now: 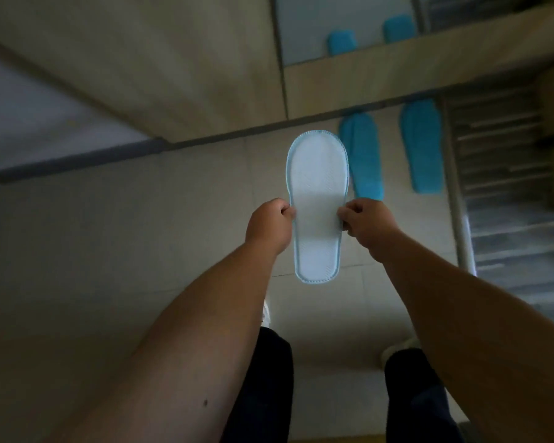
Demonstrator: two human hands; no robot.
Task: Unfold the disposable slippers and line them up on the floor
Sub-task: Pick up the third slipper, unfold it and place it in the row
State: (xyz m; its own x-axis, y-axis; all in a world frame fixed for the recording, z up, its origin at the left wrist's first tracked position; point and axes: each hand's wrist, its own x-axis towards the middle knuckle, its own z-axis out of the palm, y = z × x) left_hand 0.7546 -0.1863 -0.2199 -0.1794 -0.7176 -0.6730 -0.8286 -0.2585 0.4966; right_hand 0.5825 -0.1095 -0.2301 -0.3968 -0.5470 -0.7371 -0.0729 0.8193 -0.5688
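I hold one flat disposable slipper [317,193] in the air above the floor, its white sole facing me, with a light blue stitched rim. My left hand [269,223] pinches its left edge near the middle. My right hand [367,223] pinches the right edge at the same height. Two blue slippers lie on the tiled floor beyond it, side by side with toes toward the wall: one [363,158] just right of the held slipper, the other [424,145] further right.
A beige cabinet wall [205,75] with a mirror panel [343,24] that reflects the blue slippers runs along the far side. A slatted rack [506,193] stands at the right. My legs [263,388] and white shoes are below my arms.
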